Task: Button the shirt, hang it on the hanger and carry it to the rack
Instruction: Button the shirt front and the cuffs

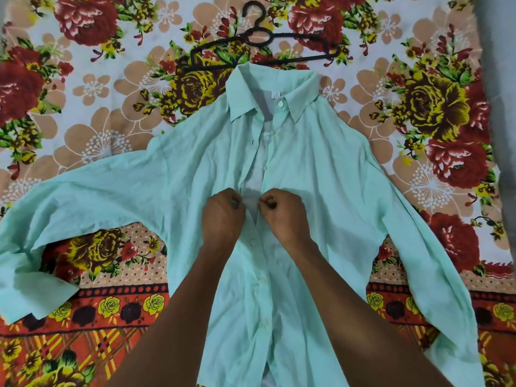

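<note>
I see the light green long-sleeved cotton shirt [321,177] lying flat on the flowery red and brown bedsheet [92,113]. My left hand [223,216] and right hand [282,213] each pinch one edge of its open front. The thin black plastic hanger [259,43] lies just past the collar, partly under it.

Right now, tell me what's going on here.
A person is buttoning a mint-green shirt spread flat on a floral bedsheet. The left hand and right hand each pinch an edge of the front opening at mid-chest. The buttons below the hands look fastened; the front above is open. A black hanger lies unused just beyond the collar.
</note>
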